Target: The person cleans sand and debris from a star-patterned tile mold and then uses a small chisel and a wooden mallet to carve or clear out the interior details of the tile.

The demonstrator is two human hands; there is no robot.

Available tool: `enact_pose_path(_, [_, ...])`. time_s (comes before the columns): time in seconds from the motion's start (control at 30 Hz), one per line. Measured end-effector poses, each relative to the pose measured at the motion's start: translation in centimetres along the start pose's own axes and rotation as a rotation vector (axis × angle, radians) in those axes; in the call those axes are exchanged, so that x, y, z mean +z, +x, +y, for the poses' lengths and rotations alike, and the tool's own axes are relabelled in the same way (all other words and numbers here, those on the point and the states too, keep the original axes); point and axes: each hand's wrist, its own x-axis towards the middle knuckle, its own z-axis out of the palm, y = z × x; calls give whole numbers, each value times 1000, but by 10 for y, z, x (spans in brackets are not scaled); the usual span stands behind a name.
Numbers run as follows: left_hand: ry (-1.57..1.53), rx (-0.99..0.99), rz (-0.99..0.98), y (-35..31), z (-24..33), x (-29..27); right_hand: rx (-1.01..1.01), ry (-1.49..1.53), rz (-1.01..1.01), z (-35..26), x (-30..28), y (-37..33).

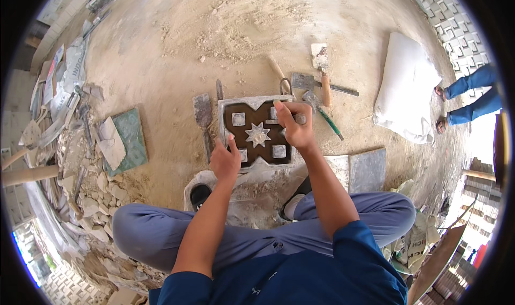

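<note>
A square metal tile mould (220, 123) lies between my feet, with a star in the middle, small squares in the corners and dark brown recesses. At its near left corner my left hand (226, 159) grips the rim, thumb inside and index finger outside. My right hand (295, 125) is closed over the mould's far right part, around a small hand tool. The tool's rounded handle end (301, 119) shows by my palm, and a thin part points left over the mould; the rest is hidden by my fingers.
Left of the mould lies a flat trowel (203, 110). Beyond its right side are a hammer (321, 110) with a green handle, a wooden-handled trowel (325, 82) and a flat metal blade (306, 81). Farther right are a white sack (405, 87) and a person's legs (475, 98). Rubble (94, 197) heaps at left.
</note>
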Motion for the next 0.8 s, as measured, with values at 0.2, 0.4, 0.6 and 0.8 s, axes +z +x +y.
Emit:
enact_pose_path(0.2, [-4,48,60,1,-6,3,-97,-15,-9,-21,4,-6])
enact_pose_path(0.4, [-6,37,-3,4,-6,1,-84,10,-15,-24,-3,-2])
enact_pose_path(0.6, [12,88,136,5,-14,12,-105,-33,-15,-32,-6,-5])
enact_pose_path(0.8, [2,41,93,6,-2,4,80,165,66,-2,-6,1])
